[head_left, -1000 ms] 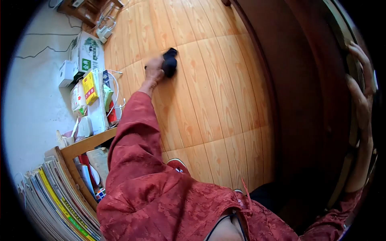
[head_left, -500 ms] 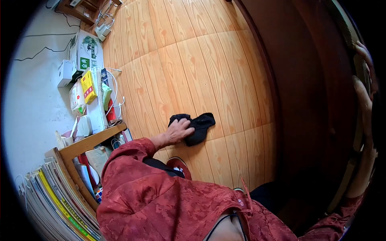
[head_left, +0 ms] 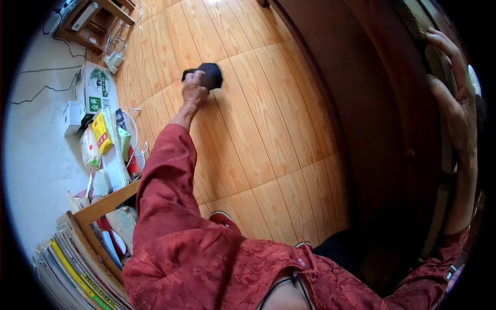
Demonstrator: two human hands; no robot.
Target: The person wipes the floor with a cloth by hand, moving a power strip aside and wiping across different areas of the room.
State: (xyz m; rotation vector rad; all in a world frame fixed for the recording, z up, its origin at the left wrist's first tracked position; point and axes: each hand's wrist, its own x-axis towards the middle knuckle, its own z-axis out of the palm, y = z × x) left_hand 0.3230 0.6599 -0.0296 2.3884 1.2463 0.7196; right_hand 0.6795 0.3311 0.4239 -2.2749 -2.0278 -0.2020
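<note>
My left hand [head_left: 195,88] reaches out over the wood-look floor, closed on a crumpled black cloth [head_left: 211,75]. The cloth is slightly blurred and bunched under the fingers, spreading to the right of them. At the far right, my right hand [head_left: 455,98] rests on the pale edge [head_left: 448,160] of a dark brown piece of wooden furniture [head_left: 382,129]. Its thumb and fingers are spread apart against that edge, with some fingertips hidden. Both arms are in dark red patterned sleeves.
Along the left wall stand a white-and-green carton [head_left: 101,88], a small white box [head_left: 72,119] and a yellow packet [head_left: 102,135]. White cables [head_left: 116,46] lie near a wooden stool-like frame [head_left: 88,23]. Magazines [head_left: 77,263] are stacked lower left. A red shoe [head_left: 222,219] is below me.
My left hand has moved up and left, away from my body, taking the black cloth along the floor. My right hand stays on the furniture edge. The whole view has shifted slightly.
</note>
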